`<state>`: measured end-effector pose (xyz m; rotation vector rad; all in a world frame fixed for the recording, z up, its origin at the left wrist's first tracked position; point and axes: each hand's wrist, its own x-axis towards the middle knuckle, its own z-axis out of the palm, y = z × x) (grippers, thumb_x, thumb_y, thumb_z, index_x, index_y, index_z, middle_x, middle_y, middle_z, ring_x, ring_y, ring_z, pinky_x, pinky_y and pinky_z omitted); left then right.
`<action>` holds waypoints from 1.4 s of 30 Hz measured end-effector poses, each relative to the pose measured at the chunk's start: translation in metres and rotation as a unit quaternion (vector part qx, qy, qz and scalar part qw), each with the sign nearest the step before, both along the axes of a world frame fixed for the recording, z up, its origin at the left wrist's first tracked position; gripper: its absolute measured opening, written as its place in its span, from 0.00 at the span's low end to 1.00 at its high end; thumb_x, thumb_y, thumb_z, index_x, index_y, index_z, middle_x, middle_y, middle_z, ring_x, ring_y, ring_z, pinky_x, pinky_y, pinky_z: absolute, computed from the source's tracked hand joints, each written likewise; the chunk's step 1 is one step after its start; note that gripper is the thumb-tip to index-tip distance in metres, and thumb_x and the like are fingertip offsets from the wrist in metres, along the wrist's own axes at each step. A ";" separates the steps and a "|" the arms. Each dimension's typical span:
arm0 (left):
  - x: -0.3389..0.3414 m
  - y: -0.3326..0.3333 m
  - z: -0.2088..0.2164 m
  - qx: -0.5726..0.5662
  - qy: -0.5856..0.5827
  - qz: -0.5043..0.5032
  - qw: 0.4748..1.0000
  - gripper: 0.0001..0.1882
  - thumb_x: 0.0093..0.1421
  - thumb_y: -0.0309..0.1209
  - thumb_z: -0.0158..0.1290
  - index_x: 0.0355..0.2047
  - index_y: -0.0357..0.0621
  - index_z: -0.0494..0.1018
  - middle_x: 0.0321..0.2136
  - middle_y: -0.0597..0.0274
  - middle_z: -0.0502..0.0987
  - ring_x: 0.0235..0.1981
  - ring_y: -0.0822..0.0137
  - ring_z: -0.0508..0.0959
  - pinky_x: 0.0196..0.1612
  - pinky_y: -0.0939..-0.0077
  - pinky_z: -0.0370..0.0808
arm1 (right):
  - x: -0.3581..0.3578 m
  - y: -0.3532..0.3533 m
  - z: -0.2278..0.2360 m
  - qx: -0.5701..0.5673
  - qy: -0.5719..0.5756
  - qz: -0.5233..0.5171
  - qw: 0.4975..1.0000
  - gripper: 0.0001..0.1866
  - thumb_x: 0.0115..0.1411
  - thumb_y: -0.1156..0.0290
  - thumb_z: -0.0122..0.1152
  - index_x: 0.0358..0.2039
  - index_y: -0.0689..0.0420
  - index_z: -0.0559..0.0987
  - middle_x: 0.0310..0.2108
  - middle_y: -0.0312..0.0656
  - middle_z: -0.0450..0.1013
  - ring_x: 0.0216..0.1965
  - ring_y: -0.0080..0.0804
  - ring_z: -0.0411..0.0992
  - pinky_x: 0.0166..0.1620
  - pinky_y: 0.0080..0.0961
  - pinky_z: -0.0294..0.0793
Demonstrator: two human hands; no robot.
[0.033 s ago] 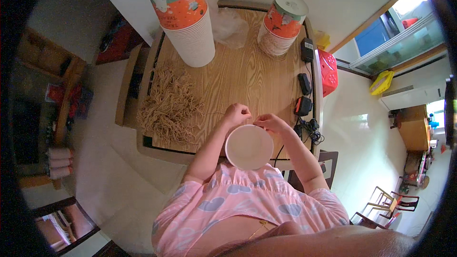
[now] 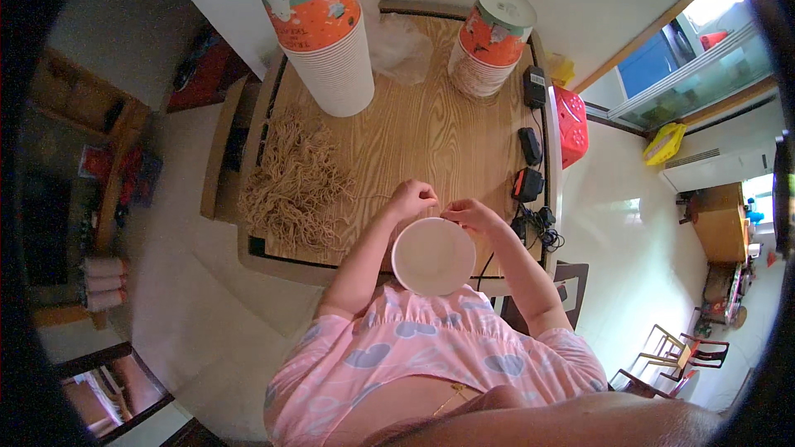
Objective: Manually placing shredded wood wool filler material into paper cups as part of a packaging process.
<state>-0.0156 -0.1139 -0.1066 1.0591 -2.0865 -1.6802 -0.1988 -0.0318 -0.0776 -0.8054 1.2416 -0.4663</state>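
A white paper bucket (image 2: pixel 433 258) is held against my lap at the table's near edge, its open mouth facing up and its inside bare. Just beyond its rim, my left hand (image 2: pixel 414 200) is closed in a pinch. A thin strand of tan string runs to it from the tangled string pile (image 2: pixel 298 182) on the left of the table. My right hand (image 2: pixel 470 215) is closed too, fingertips at the bucket's far right rim; what they pinch is too small to make out. A small gap separates the two hands.
A tall stack of upturned paper buckets (image 2: pixel 327 41) stands at the far left of the wooden table (image 2: pixel 406 136). A shorter stack (image 2: pixel 493 41) is at the far right, with a crumpled clear bag (image 2: pixel 402 50) between. Black adapters (image 2: pixel 527 185) and cables line the right edge, beside a red stool (image 2: pixel 570 126).
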 end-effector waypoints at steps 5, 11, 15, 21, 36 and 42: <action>-0.002 0.003 0.009 0.149 0.156 0.015 0.976 0.06 0.47 0.28 0.56 0.24 0.38 0.75 0.21 0.65 0.76 0.23 0.76 0.74 0.29 0.79 0.71 | 0.003 0.006 -0.004 -0.025 0.009 -0.057 0.998 0.08 0.54 0.66 0.58 0.26 0.57 0.76 0.21 0.28 0.69 0.22 0.13 0.64 0.22 0.12 0.61; 0.000 0.007 0.009 0.096 -0.002 -0.060 0.994 0.06 0.50 0.29 0.55 0.27 0.38 0.76 0.24 0.64 0.77 0.26 0.76 0.74 0.32 0.80 0.71 | 0.006 0.007 -0.022 -0.112 0.103 -0.057 0.987 0.08 0.53 0.68 0.58 0.25 0.59 0.75 0.22 0.30 0.70 0.24 0.16 0.65 0.25 0.16 0.65; 0.004 0.011 -0.005 0.088 0.010 -0.007 0.996 0.06 0.50 0.28 0.56 0.26 0.38 0.76 0.23 0.64 0.77 0.26 0.76 0.74 0.31 0.79 0.72 | 0.018 0.007 0.007 -0.135 0.090 -0.100 0.982 0.07 0.53 0.70 0.58 0.24 0.61 0.74 0.22 0.32 0.70 0.26 0.18 0.66 0.28 0.17 0.66; 0.013 0.006 0.022 0.128 0.087 0.022 0.988 0.05 0.49 0.26 0.56 0.27 0.39 0.77 0.24 0.64 0.77 0.26 0.77 0.74 0.31 0.81 0.71 | 0.018 0.028 0.052 -0.296 0.231 -0.022 0.927 0.06 0.48 0.74 0.60 0.25 0.60 0.71 0.23 0.40 0.68 0.25 0.32 0.68 0.28 0.27 0.68; 0.031 0.017 0.073 -0.120 0.025 -0.067 0.990 0.07 0.44 0.29 0.57 0.25 0.43 0.77 0.23 0.58 0.73 0.27 0.63 0.74 0.31 0.72 0.70 | 0.033 0.041 0.084 -0.509 0.241 0.022 0.826 0.05 0.48 0.75 0.57 0.27 0.59 0.73 0.26 0.45 0.66 0.30 0.43 0.66 0.32 0.33 0.68; 0.013 0.033 0.069 -0.089 0.057 -0.012 0.994 0.06 0.47 0.30 0.56 0.26 0.41 0.76 0.23 0.59 0.71 0.25 0.64 0.73 0.28 0.72 0.69 | 0.032 0.042 0.085 -0.476 0.260 -0.005 0.840 0.07 0.45 0.79 0.59 0.27 0.59 0.74 0.26 0.42 0.67 0.31 0.39 0.67 0.33 0.29 0.68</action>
